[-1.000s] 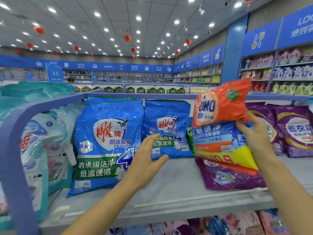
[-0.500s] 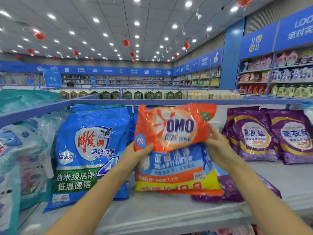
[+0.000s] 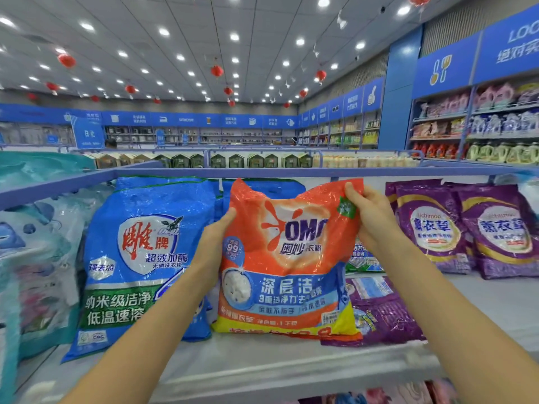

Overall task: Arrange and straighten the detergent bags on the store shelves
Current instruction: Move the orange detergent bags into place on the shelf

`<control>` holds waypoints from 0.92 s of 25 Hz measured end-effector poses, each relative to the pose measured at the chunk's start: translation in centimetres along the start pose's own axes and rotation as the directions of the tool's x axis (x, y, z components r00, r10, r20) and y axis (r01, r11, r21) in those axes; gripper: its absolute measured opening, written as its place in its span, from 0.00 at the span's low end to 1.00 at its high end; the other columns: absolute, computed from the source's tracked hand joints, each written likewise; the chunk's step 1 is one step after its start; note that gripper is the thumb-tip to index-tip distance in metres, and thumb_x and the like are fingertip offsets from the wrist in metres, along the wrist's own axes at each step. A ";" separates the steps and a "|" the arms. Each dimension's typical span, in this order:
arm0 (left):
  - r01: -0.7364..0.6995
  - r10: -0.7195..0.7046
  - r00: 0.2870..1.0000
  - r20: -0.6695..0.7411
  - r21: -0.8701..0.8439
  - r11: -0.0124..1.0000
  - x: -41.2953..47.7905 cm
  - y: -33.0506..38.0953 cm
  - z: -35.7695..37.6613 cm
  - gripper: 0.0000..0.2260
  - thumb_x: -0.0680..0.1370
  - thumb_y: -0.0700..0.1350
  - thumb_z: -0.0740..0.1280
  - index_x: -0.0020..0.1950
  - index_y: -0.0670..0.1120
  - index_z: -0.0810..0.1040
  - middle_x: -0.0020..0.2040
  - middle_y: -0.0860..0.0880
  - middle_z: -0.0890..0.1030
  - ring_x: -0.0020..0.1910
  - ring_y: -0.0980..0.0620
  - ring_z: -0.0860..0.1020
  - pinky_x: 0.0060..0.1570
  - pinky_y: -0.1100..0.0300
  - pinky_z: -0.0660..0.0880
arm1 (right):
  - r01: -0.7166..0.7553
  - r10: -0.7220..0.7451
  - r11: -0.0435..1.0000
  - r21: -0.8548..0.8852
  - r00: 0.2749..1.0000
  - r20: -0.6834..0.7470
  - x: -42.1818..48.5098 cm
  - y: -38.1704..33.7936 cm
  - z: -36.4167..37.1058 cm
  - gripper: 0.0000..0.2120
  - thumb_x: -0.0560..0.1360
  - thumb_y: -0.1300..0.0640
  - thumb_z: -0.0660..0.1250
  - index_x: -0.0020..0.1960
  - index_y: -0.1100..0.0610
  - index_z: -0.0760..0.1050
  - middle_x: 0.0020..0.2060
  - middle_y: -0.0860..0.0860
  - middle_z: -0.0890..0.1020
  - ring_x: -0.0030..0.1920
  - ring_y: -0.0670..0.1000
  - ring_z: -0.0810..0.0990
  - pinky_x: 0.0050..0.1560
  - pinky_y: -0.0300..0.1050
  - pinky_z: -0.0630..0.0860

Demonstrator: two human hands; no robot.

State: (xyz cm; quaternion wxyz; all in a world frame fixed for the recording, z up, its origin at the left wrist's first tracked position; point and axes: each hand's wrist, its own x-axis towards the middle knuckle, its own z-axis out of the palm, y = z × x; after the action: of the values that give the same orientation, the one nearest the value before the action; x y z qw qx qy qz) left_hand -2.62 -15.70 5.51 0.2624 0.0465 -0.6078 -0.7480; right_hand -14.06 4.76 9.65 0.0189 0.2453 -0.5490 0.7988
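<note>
STORE AISLE: A person straightens detergent on a shelf (image 3: 262,365). Far out beyond the left hand (image 3: 217,237), teal bags (image 3: 38,258) lean at the shelf's end. Just outside that hand a large blue bag (image 3: 137,258) stands upright, its right edge hidden behind the wrist. The left hand grips the left edge of an orange bag (image 3: 285,258), thumb tip on the front near the top, the fingers out of sight behind the plastic. The orange bag is upright between the two hands, label facing the camera, its bottom edge down at the shelf; whether it bears its own weight there cannot be told. A second blue bag (image 3: 262,188) shows just above and behind it, under the blue rail (image 3: 291,172). The right hand (image 3: 370,220) pinches the orange bag's upper right corner, thumb on the front, fingers curled behind. Below that wrist a green bag (image 3: 361,258) peeks out. Under it a flat purple bag (image 3: 385,316) lies on the shelf, its left end hidden by the orange bag. Beyond the right hand, purple bags (image 3: 431,228) stand upright, overlapping one another.
</note>
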 end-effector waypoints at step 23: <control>0.008 -0.008 0.997 0.082 0.003 1.000 0.8 -0.6 -2.0 0.28 0.63 0.63 0.68 0.53 0.44 0.77 0.53 0.42 0.82 0.43 0.48 0.82 0.45 0.53 0.80 | -0.004 0.004 0.999 0.039 1.000 -0.007 0.8 -0.8 0.0 0.10 0.79 0.57 0.59 0.43 0.58 0.77 0.31 0.48 0.83 0.33 0.46 0.82 0.41 0.44 0.80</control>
State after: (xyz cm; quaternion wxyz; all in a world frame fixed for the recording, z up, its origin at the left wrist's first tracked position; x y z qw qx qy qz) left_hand -2.70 -17.71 4.65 0.2343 0.0184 -0.6188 -0.7495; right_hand -14.55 4.86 10.72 0.0146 0.2417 -0.5338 0.8102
